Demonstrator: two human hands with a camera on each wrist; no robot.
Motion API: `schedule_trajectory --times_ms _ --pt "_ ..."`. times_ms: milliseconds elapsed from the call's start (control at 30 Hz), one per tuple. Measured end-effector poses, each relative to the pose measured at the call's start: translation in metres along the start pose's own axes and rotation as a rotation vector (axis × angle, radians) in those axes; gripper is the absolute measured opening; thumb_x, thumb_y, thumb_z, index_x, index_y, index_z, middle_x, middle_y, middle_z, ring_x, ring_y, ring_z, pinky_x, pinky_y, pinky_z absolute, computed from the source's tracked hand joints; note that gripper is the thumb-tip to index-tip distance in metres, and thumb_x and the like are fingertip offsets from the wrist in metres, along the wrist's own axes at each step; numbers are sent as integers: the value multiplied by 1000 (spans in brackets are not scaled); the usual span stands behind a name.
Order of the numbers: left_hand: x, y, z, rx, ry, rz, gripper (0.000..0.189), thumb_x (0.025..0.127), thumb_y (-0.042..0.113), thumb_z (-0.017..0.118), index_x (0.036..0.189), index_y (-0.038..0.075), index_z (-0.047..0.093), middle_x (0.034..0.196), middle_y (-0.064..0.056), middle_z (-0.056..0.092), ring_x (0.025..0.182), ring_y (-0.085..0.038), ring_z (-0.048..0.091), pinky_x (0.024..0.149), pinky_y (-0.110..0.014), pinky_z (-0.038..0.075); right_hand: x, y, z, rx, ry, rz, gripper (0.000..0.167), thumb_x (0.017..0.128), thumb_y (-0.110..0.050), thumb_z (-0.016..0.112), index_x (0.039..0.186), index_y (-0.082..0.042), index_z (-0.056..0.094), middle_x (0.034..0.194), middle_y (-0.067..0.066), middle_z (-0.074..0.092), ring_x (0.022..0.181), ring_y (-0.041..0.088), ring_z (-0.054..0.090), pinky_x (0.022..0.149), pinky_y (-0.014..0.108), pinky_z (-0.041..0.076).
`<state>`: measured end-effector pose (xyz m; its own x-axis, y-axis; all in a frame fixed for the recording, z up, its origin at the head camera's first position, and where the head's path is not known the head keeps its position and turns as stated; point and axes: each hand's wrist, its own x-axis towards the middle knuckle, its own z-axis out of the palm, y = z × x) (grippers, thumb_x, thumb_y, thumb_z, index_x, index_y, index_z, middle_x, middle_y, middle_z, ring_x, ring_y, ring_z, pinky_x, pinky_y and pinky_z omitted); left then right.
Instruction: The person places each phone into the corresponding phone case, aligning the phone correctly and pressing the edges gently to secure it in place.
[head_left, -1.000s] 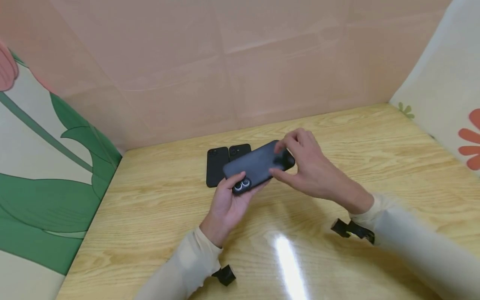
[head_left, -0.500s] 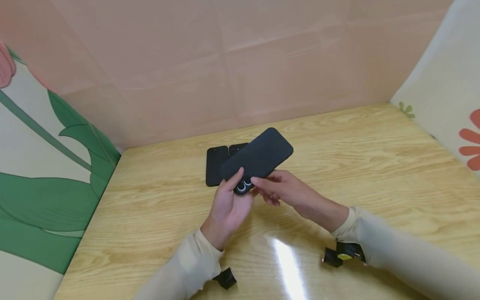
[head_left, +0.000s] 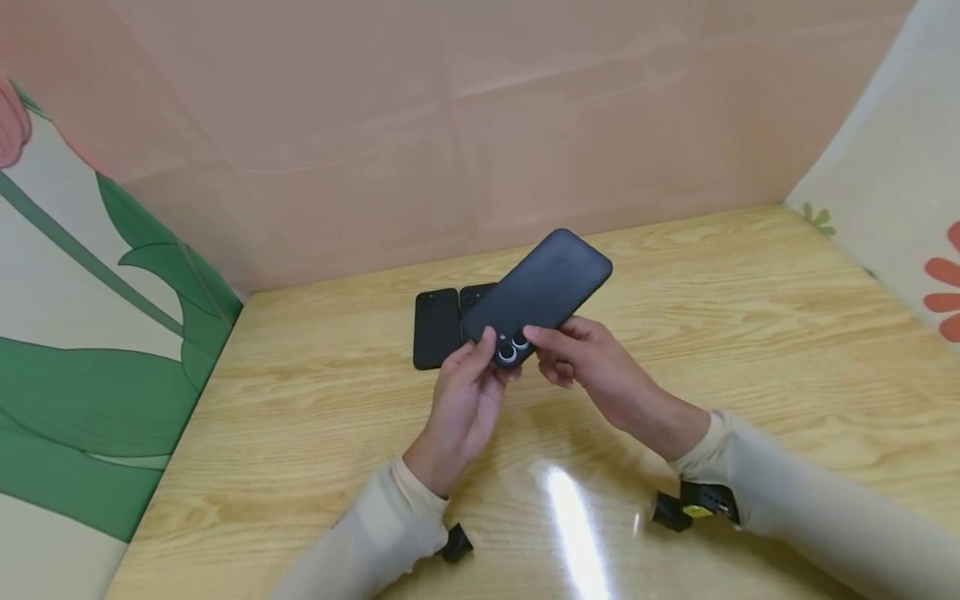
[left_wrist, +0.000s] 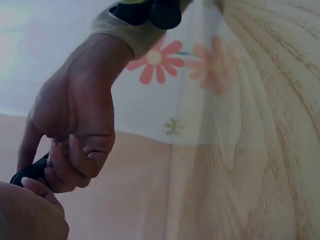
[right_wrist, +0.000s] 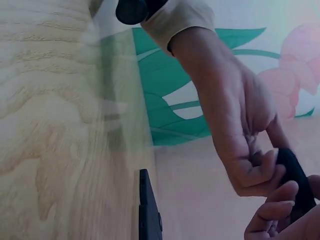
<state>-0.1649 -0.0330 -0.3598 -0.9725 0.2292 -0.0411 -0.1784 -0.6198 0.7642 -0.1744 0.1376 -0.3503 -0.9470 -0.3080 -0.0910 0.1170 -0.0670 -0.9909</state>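
Note:
In the head view a dark phone (head_left: 551, 279), its back with two silver-ringed lenses facing up, is held tilted above the table by both hands. My left hand (head_left: 459, 408) grips its lower left corner, thumb on the back beside the lenses and fingers underneath. My right hand (head_left: 607, 375) pinches the lower right edge, thumb next to a lens and the other fingers curled below. Both wrist views show the dark phone (right_wrist: 296, 175) only as a narrow edge between the hands, partly hidden by fingers.
Two more black phones lie side by side on the wood-grain table (head_left: 300, 417): a left one (head_left: 437, 329) and a right one (head_left: 472, 296), partly covered by the held phone. A pink backdrop (head_left: 450, 125) stands behind, with patterned sheets at both sides.
The right hand has gone from the phone's far end to its lens end and now pinches there. The phone's far end has swung up and away, and the phone has shifted slightly right.

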Motion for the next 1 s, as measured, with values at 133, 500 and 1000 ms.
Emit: schedule_trajectory --times_ms 133,500,1000 --pt "-2 -4 0 16 8 12 23 104 18 50 99 8 71 97 0 66 73 -10 55 68 -21 48 -1 2 5 -24 -37 -10 22 100 -33 57 89 -15 63 64 -6 52 58 10 45 58 24 34" --pt "-6 -5 2 18 -37 -42 25 103 19 50 100 10 74 100 0 70 77 -10 60 66 -21 49 -5 5 10 15 39 -87 7 98 -26 61 100 -20 61 70 -9 52 61 9 45 60 23 37" --pt "-6 -6 2 27 -17 -36 26 104 24 51 113 9 70 104 -1 68 76 -10 60 64 -20 50 -8 7 9 14 54 -52 12 99 -30 60 105 -20 62 71 -11 57 62 7 50 61 19 41"
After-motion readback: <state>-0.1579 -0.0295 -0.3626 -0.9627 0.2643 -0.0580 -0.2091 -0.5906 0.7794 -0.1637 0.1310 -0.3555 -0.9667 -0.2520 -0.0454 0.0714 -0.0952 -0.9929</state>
